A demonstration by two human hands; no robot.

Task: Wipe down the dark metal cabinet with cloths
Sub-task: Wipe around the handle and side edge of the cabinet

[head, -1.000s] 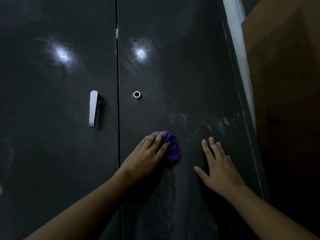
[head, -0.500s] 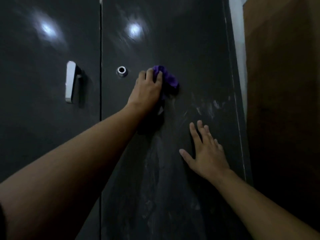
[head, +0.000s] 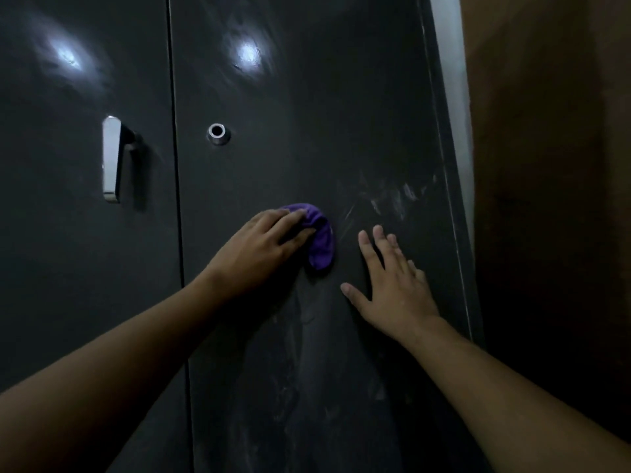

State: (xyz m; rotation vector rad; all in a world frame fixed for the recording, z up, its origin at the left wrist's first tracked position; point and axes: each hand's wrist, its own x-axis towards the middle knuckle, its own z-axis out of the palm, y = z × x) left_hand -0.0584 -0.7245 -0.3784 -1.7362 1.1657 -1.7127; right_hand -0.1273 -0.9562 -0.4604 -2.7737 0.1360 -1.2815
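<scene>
Pressing purple cloth (head: 321, 244) to cabinet door (head: 307, 97) under near-flat left hand (head: 263, 247), right hand (head: 392, 288) splayed empty beside, pale smears (head: 392, 199) just up-right

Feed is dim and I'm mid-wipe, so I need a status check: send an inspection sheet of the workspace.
Surface: right door dark and glossy; pale smears near its right edge, faint streaks lower down.
Job's things: purple cloth bunched against the right door.
Clutter: nothing seen.
Hands: left hand presses the cloth on the door; right hand lies flat on the door, fingers spread, apart from the cloth.
Cables: nothing seen.
Surroundings: handle on the left door; round lock on the right door; pale strip and brown panel to the right.
</scene>
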